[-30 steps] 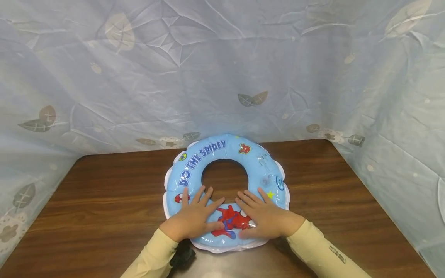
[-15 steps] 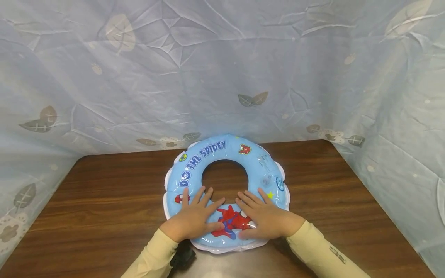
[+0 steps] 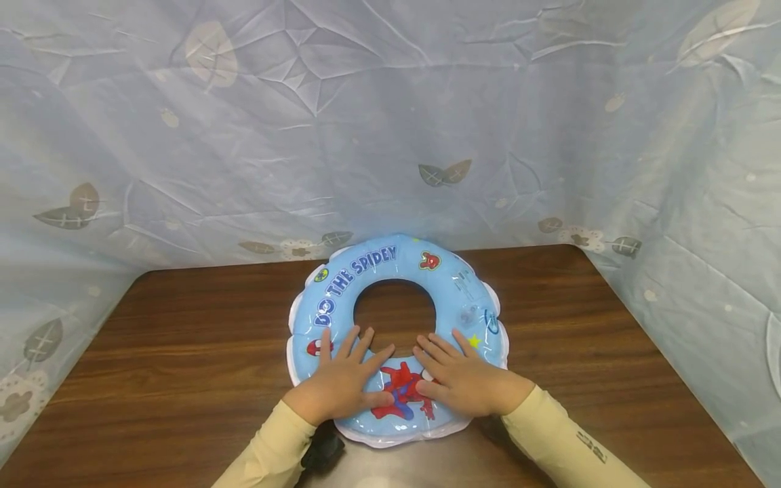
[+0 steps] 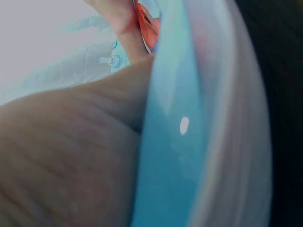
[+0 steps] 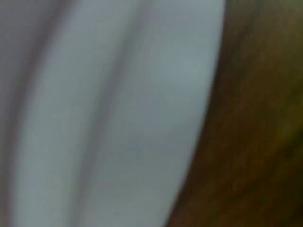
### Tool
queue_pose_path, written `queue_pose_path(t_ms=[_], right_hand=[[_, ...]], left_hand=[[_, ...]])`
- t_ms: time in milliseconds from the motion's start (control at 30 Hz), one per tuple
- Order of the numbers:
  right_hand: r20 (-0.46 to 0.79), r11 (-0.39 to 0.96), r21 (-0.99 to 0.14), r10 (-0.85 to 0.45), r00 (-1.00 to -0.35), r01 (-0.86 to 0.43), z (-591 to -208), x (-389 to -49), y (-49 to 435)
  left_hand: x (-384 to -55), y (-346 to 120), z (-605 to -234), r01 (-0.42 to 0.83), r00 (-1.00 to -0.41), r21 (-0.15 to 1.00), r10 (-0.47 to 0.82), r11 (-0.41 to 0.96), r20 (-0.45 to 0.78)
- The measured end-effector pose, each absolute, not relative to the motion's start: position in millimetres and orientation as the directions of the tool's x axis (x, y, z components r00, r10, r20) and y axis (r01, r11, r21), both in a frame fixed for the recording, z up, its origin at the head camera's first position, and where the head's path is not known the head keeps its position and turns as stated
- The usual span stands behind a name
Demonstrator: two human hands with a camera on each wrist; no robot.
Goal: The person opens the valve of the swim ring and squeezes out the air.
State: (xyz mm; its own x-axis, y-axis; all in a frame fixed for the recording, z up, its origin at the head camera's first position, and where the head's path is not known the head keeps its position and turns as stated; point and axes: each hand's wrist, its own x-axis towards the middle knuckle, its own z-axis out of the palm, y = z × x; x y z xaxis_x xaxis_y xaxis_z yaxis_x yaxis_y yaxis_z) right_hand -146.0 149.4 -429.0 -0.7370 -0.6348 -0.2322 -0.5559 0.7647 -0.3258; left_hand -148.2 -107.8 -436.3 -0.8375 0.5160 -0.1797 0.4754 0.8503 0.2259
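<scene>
A light blue inflatable swim ring (image 3: 403, 257) with a white edge lies on the wooden table, printed with "DO THE SPIDEY" and red figures. My left hand (image 3: 342, 383) rests on its near left part, fingers spread and fairly straight. On the near right part lies my right hand (image 3: 470, 383), fingers extended toward the centre hole. Between the two thumbs a red and blue figure shows. In the left wrist view the ring's blue side (image 4: 168, 156) runs close beside the left hand (image 4: 71, 156). The right wrist view is blurred and holds only the ring's pale edge (image 5: 151, 113) and wood.
The brown wooden table (image 3: 183, 352) extends to both sides of the ring. Behind and at the sides hangs a pale blue leaf-print cloth (image 3: 378, 135), close to the ring's far edge. A black object (image 3: 323, 451) sits by the left wrist.
My right thumb has moved up and away from the near edge, onto the red figure. The left hand and the ring stay in place.
</scene>
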Motion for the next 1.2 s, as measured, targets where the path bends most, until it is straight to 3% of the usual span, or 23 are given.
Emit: queue_pose_path(t_ms=[367, 1200], right_hand=[[-0.211, 0.757, -0.262, -0.651, -0.729, -0.599, -434.5, -146.1, 149.3], [-0.253, 0.757, -0.318, -0.648, -0.718, -0.571, -431.8, -147.8, 150.2]], left_hand=[[-145.3, -106.2, -435.6, 0.481, -0.84, 0.195, 0.513, 0.855, -0.178], [-149.1, -108.8, -433.8, 0.476, -0.824, 0.217, 0.518, 0.852, -0.23]])
